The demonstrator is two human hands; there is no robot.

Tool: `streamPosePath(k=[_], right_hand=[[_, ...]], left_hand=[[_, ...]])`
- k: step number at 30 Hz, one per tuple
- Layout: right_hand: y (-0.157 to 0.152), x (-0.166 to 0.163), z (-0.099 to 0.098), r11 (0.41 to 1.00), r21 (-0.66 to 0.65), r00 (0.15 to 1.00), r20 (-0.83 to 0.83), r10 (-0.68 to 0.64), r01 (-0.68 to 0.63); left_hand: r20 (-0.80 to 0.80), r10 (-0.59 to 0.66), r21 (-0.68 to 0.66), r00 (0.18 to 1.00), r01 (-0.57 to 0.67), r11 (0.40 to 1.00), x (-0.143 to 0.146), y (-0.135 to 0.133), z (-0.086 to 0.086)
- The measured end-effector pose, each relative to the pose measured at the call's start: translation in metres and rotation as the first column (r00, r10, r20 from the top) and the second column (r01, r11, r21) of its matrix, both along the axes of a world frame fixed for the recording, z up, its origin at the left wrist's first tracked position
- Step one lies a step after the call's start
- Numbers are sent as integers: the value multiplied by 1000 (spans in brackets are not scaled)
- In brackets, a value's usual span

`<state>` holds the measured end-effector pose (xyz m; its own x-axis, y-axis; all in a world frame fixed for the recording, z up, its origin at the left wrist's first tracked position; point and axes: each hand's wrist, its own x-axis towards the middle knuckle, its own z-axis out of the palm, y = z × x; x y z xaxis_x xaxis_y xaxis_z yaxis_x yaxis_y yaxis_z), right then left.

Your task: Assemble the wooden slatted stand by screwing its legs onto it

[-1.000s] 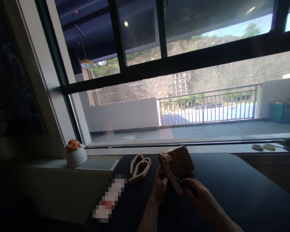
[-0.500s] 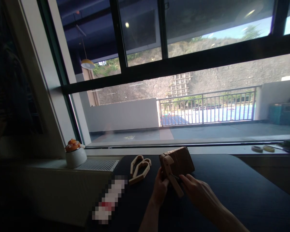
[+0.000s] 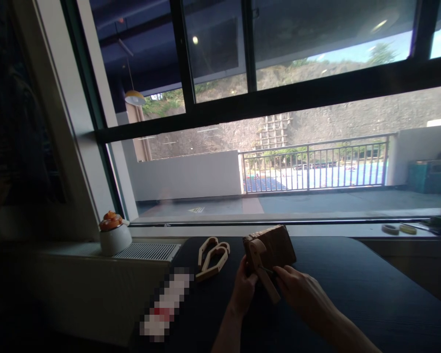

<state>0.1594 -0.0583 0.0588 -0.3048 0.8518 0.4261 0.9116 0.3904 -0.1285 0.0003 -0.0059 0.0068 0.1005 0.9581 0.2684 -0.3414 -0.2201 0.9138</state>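
A brown wooden block [image 3: 279, 247] is held tilted above the dark table. Against its near face lies a light wooden piece [image 3: 269, 284], a long strip with a curved upper end. My left hand [image 3: 244, 284] is closed around the lower left side of the block and strip. In my right hand [image 3: 303, 287] the fingers pinch a thin dark rod-like tool [image 3: 267, 270], its tip against the strip; its exact kind is too dark to tell. To the left, two bent light wooden frames [image 3: 217, 267] rest on the table, partly overlapping.
The dark table [image 3: 338, 279] stands against the window sill [image 3: 316, 229]. A white pot with an orange top [image 3: 114, 235] sits on the ledge at left, beside a vent grille [image 3: 147, 251]. Two tape rolls [image 3: 390, 229] lie on the sill at right. A blurred patch [image 3: 169, 304] covers something at the table's left edge.
Almost nothing differs. The block and strip sit very slightly lower in view, and both hands keep the same grip.
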Motion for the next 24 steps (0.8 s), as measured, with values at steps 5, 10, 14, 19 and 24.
streamPosePath(k=[5,10,14,19,24], right_hand=[[-5,-9,14,996,-77,999,21,-37,39],[-4,-7,15,993,-107,997,-45,-60,55],[-4,-5,11,998,-48,999,23,-37,39],[-8,-17,15,993,116,970,242,1,-30],[-8,-27,20,988,140,940,341,19,-71]], left_hand=[[33,-9,-1,999,9,1000,1,2,-1],[55,-20,-10,998,21,1000,1,5,-7],[40,-18,11,999,17,1000,1,4,-7],[5,69,17,998,-69,997,1,2,0],[-7,48,20,999,-48,999,1,1,2]])
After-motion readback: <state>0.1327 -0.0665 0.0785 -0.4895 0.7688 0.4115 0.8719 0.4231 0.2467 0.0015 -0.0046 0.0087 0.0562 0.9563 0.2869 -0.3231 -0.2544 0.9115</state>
